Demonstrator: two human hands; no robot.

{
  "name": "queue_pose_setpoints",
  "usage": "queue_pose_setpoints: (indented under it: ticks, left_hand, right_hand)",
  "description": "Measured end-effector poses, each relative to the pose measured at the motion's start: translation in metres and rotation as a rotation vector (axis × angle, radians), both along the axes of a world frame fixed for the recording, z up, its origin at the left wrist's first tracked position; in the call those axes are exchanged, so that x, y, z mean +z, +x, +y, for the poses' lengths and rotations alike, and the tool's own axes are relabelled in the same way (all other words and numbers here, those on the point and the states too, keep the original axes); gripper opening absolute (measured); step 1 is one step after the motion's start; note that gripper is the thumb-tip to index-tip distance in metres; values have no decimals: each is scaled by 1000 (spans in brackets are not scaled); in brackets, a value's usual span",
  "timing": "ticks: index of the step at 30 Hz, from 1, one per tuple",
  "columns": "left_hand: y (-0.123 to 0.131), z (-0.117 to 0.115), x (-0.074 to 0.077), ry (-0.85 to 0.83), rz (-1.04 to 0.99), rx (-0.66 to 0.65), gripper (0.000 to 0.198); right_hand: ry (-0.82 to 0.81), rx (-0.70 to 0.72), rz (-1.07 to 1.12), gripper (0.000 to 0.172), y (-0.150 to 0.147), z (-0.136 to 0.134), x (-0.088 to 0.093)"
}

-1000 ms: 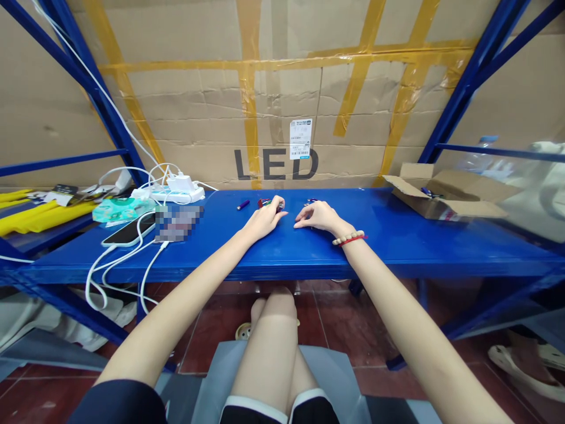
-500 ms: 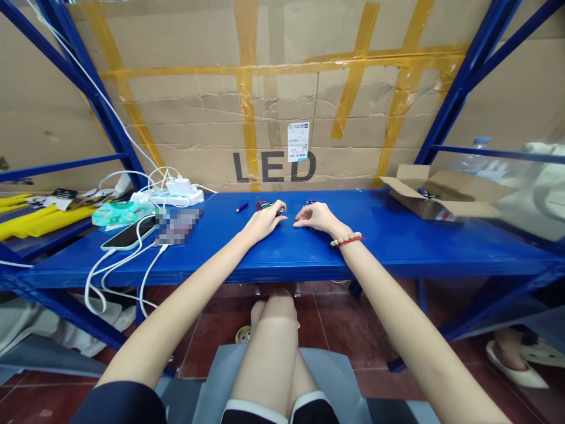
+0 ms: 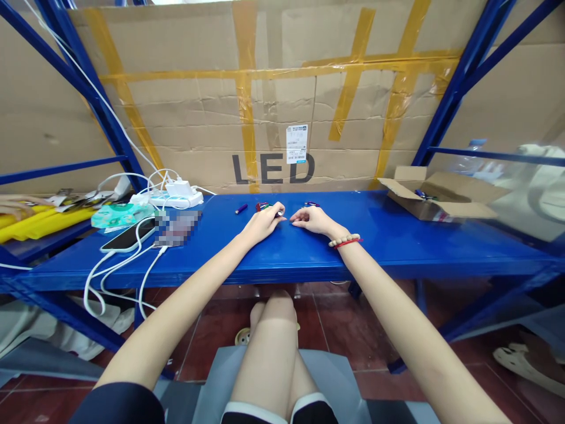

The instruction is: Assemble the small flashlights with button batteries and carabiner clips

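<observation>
On the blue table (image 3: 212, 247), my left hand (image 3: 265, 222) has its fingers curled round a small dark object with a shiny end, too small to name. Small red and green items (image 3: 263, 206) lie just behind that hand. A purple cylinder (image 3: 241, 209) rests farther left. My right hand (image 3: 312, 221), with a bead bracelet at the wrist, faces the left one across a small gap. Its thumb and fingertips are pinched together; whatever is between them is too small to make out. Another small dark blue piece (image 3: 312, 204) lies just behind its fingers.
An open cardboard box (image 3: 415, 204) with small items stands at the right. Left are a phone (image 3: 130, 234), white cables, a power strip (image 3: 174, 198), a green packet (image 3: 121, 214) and yellow strips (image 3: 48, 224). Another person's hand (image 3: 17, 207) shows at the far left.
My right hand has moved slightly left, towards the left hand, and its fingertips have come together. Another person's hand has appeared over the yellow strips at the far left.
</observation>
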State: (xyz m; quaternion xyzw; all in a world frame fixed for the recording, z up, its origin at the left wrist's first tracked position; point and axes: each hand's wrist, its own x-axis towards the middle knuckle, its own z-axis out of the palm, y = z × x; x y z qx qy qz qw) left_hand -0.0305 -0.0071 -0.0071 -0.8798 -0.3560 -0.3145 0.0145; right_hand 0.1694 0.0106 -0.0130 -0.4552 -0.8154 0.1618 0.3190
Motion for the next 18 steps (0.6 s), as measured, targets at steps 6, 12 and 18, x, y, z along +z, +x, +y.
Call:
queue_pose_setpoints:
  ticks: [6, 12, 18]
  left_hand:
    - [0, -1, 1, 12, -1, -16, 7]
    - [1, -1, 2, -48, -17, 12, 11]
    - [0, 6, -1, -49, -18, -28, 16]
  right_hand:
    - [52, -11, -64, 12, 2, -2, 3]
    - [184, -75, 165, 14, -4, -12, 13]
    - [233, 46, 321, 16, -12, -19, 17]
